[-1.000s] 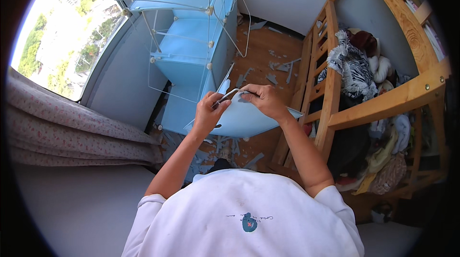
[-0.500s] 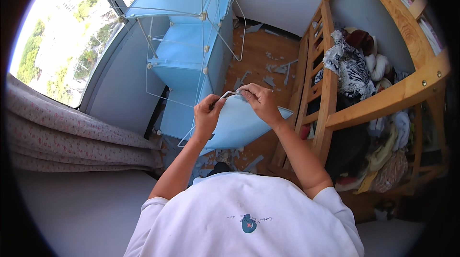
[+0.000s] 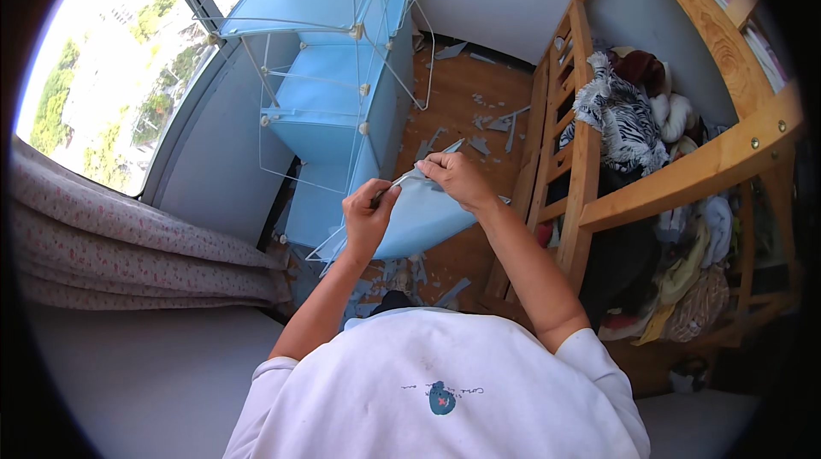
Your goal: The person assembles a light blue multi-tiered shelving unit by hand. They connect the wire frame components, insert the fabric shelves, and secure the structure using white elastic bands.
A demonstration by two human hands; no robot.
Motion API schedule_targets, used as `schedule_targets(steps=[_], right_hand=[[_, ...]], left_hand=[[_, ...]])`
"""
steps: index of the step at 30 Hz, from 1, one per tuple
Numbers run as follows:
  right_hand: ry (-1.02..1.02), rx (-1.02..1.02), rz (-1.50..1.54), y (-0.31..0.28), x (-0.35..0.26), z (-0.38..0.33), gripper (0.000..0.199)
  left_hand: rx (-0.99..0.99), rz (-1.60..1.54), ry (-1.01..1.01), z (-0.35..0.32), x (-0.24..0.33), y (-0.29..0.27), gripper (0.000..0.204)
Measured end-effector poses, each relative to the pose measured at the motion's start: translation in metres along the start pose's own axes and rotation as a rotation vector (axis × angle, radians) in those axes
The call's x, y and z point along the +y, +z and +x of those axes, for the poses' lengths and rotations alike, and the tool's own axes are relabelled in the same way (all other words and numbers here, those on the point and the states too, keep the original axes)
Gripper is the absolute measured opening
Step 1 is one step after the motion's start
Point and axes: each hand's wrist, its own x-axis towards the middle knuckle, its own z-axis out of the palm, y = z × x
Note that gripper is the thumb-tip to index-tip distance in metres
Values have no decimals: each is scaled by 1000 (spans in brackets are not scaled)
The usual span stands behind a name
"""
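A light blue panel with a thin wire frame (image 3: 419,224) hangs between my hands, tilted in front of me. My left hand (image 3: 368,213) is closed on its near-left edge, thumb against the wire. Thumb and fingers of my right hand (image 3: 458,178) pinch the upper edge, where a grey strip of film shows. Past the panel stands a light blue cube shelf (image 3: 325,82) made of panels, with white wire frames (image 3: 368,40) and round connectors (image 3: 364,128) at its corners. The panel overlaps the shelf's lowest part in this view.
Scraps of grey film (image 3: 479,145) litter the wooden floor (image 3: 462,100). To the right runs a wooden bunk bed frame (image 3: 684,177) with clothes and a zebra-patterned fabric (image 3: 620,108). A flowered curtain (image 3: 145,236) and a bright window (image 3: 94,74) are at the left.
The panel has turned, and a second pointed corner now shows above my right hand. Both hands have shifted slightly left and stay closed on it.
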Motion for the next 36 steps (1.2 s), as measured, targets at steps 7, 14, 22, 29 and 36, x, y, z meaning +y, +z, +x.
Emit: schedule_targets(steps=[7,14,22,29,36], right_hand=[[135,442,103,-31,47,22,26],[177,850,39,-134,94,22,21],[-363,600,-608,-12,41,4,50],[-185,509,-512,49,26,-7,82],[74,524,-319,41,44,19,84]], left_hand=[[17,15,73,-1,6,-1,9],[119,-138,-137,2,-13,-15,14],[99,-47,-183,-10,-5,6,16],[103,62,-77,-18,-2,18,13],[95,127,-26,-27,-2,32,13]])
